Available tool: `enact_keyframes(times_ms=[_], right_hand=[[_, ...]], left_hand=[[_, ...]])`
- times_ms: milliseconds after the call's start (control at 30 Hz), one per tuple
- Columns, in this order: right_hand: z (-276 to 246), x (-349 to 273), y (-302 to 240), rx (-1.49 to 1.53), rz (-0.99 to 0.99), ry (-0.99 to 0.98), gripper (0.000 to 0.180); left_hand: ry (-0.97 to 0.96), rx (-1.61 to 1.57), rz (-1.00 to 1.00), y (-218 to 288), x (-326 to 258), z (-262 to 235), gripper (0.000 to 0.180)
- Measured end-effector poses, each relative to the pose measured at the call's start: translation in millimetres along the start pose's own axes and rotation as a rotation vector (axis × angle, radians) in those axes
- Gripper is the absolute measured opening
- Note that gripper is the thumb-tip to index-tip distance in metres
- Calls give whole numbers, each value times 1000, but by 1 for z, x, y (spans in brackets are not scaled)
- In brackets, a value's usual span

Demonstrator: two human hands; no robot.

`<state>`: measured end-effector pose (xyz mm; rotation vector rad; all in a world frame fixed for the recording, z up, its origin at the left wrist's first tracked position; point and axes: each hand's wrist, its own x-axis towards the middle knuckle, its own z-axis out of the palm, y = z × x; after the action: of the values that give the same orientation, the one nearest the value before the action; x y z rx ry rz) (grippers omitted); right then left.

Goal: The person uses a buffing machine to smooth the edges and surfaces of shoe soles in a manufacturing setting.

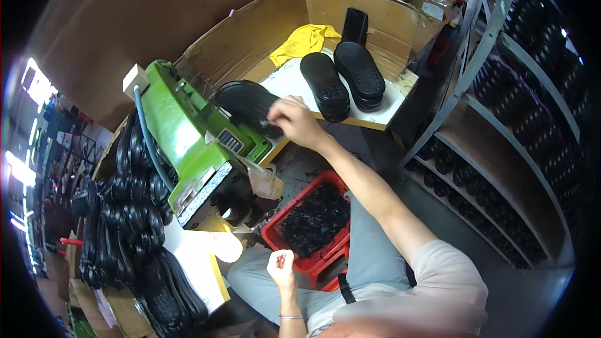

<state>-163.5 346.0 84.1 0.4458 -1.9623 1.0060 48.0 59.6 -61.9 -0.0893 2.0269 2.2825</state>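
Observation:
My right hand [293, 122] reaches forward over the near end of a black shoe sole [241, 101], which lies beside a green machine [181, 131]. Its fingers are curled together at the sole's edge; what they pinch, if anything, is too small to tell. My left hand [282, 266] is held low above my lap, palm side up, with the fingers bent in. Whatever may be inside those fingers cannot be made out. Farther right on the white tabletop stand two stacks of black soles, a left stack [324, 84] and a right stack [359, 75].
A yellow cloth [303, 42] lies by a cardboard screen [244, 25]. Below me is a red crate [272, 238] of black scraps. A lit lamp [225, 246] glows under the machine. Many black soles [128, 219] are piled left; a metal rack [454, 97] of soles stands right.

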Motion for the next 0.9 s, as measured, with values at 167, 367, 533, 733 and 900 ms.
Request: enact_keyframes(times_ms=[167,367,533,733,900], right_hand=[[-37,-47,-32,118,-33,195,16],[-1,-46,-1,182,33,270,12],[-25,-33,-16,357,26,383,12],[-108,-51,-82,380,-33,437,14],[-157,-94,-144,341,85,518,9]], left_hand=[[1,-19,-42,-12,-3,5,6],[-350,-891,-532,26,94,112,74],[-396,-1308,-280,55,203,179,34],[-139,-1145,-177,55,231,178,32],[-156,-890,-89,49,158,150,57]])
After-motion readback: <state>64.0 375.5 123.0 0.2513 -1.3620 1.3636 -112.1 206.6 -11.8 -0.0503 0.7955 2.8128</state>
